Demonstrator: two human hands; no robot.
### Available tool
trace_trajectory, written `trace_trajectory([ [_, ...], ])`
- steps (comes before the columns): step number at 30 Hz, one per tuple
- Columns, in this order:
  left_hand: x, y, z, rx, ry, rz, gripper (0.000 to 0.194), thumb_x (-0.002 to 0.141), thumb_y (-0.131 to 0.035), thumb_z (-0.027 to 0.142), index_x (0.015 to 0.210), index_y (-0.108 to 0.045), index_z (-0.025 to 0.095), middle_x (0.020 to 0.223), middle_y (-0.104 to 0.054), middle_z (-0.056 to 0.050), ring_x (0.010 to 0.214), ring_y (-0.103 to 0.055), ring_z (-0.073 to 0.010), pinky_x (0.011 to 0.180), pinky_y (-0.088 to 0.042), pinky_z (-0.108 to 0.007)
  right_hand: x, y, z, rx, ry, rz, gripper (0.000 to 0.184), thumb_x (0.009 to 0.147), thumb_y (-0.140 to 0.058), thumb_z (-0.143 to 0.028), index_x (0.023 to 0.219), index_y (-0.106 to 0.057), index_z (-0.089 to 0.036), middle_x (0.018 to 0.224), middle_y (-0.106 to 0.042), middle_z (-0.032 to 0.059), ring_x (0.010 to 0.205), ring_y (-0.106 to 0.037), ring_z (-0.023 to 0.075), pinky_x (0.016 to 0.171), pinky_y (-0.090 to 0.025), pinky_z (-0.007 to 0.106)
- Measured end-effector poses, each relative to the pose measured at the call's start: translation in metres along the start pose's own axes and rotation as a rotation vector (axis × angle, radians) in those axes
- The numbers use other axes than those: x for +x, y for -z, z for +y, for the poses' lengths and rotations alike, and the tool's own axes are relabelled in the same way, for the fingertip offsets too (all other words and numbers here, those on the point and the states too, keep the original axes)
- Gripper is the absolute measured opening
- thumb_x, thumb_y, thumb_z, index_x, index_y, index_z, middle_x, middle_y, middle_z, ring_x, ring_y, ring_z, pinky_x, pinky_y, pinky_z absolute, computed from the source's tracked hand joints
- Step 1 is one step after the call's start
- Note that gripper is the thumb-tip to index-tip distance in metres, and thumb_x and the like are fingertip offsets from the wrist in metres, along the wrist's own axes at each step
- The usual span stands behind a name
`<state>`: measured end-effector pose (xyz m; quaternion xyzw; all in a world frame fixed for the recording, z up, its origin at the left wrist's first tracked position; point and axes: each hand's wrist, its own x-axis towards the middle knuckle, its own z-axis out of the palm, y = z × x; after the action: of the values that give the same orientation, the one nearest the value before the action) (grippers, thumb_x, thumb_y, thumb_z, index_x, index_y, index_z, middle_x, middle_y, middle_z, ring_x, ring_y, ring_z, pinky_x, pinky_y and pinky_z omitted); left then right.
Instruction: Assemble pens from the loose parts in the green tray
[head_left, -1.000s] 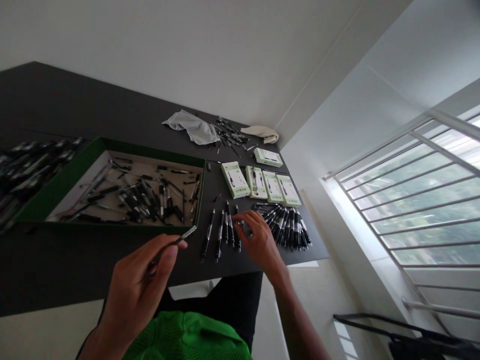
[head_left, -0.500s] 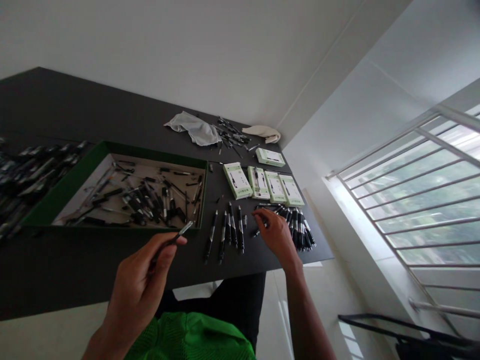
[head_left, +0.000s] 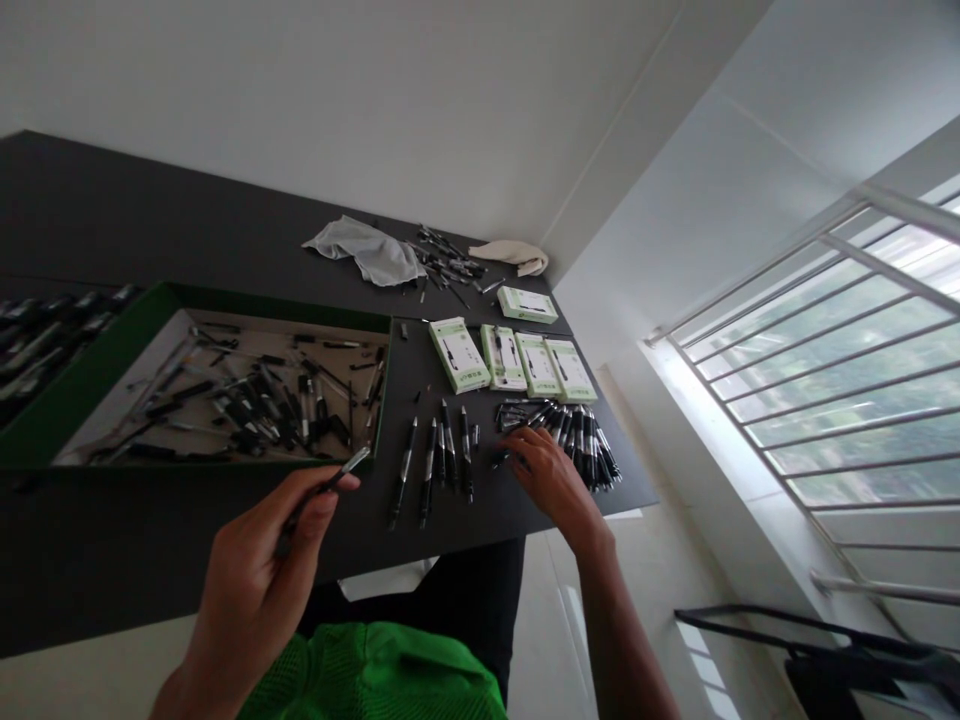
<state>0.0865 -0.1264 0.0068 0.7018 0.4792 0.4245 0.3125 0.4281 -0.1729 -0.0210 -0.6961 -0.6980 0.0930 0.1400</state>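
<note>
My left hand (head_left: 274, 545) is closed in a pinch around a pen (head_left: 341, 472), whose clear end points up and to the right. It hovers in front of a green-rimmed box (head_left: 262, 462) of loose pens and pen parts (head_left: 259, 405). My right hand (head_left: 546, 468) is low over the table with its fingers curled down; a dark piece (head_left: 499, 458) shows by the fingertips, and what they grip is hidden. A pile of black pens (head_left: 589, 450) lies beside and beyond that hand. Between my hands, several black pens (head_left: 427, 472) lie roughly parallel.
Green-and-white pen boxes (head_left: 457, 355) lie beyond the pens, with another box (head_left: 527, 304) farther back. At the wall are a white cloth (head_left: 367, 250), scattered pens (head_left: 450, 262) and a beige cloth (head_left: 514, 254). More pens (head_left: 45, 335) lie at the left. A barred window (head_left: 847, 370) is on the right.
The view has shifted a little to the right, so the table appears farther left. My right hand has moved slightly nearer to me, its fingers more bent. My left hand keeps its pen.
</note>
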Motion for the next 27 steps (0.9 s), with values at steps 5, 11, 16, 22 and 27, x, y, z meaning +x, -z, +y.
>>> trace_trajectory([
  [5,0.0,-0.001,0.008,-0.022,0.122,-0.001,0.025,0.098,-0.061,0.044,0.1,-0.076,0.023,0.051,-0.045,0.008,0.04,-0.031,-0.0101,0.04,-0.024,-0.021,-0.003,-0.008,-0.004,-0.065,0.061,-0.039,0.032,0.093,-0.064,-0.003,0.115,-0.077,-0.023,0.114,-0.073,0.0083,0.104,-0.067,0.0266,0.094,-0.059,0.045],
  [11,-0.004,0.004,0.011,-0.007,0.174,0.023,0.028,0.098,-0.06,0.046,0.101,-0.078,0.024,0.052,-0.051,0.007,0.039,-0.03,-0.0109,0.043,-0.032,-0.023,0.035,0.013,-0.038,0.094,0.177,-0.097,0.03,0.097,-0.065,-0.008,0.12,-0.075,-0.023,0.117,-0.074,0.0067,0.109,-0.071,0.0222,0.098,-0.057,0.039],
  [16,-0.005,0.01,0.014,0.002,0.198,0.039,0.032,0.098,-0.059,0.048,0.102,-0.078,0.023,0.051,-0.047,0.008,0.042,-0.04,-0.0115,0.05,-0.04,-0.022,0.143,0.016,-0.068,0.213,0.153,0.043,0.022,0.098,-0.064,-0.009,0.112,-0.078,-0.018,0.105,-0.08,0.0049,0.093,-0.073,0.0168,0.092,-0.054,0.029],
  [22,-0.005,0.024,0.007,0.015,0.114,0.121,0.033,0.1,-0.059,0.05,0.108,-0.076,0.023,0.062,-0.054,0.005,0.06,-0.063,-0.0143,0.064,-0.053,-0.023,0.222,0.001,-0.059,0.216,0.135,0.101,0.02,0.092,-0.062,-0.006,0.103,-0.078,-0.013,0.101,-0.08,0.0103,0.088,-0.072,0.0197,0.092,-0.054,0.034],
  [27,-0.003,0.029,-0.013,0.038,0.099,0.138,0.023,0.099,-0.063,0.039,0.111,-0.071,0.021,0.09,-0.077,-0.003,0.076,-0.074,-0.0167,0.07,-0.058,-0.023,0.147,-0.003,-0.049,0.253,0.179,0.238,0.031,0.094,-0.05,-0.007,0.111,-0.073,-0.018,0.113,-0.074,0.0102,0.104,-0.065,0.0227,0.099,-0.052,0.039],
])
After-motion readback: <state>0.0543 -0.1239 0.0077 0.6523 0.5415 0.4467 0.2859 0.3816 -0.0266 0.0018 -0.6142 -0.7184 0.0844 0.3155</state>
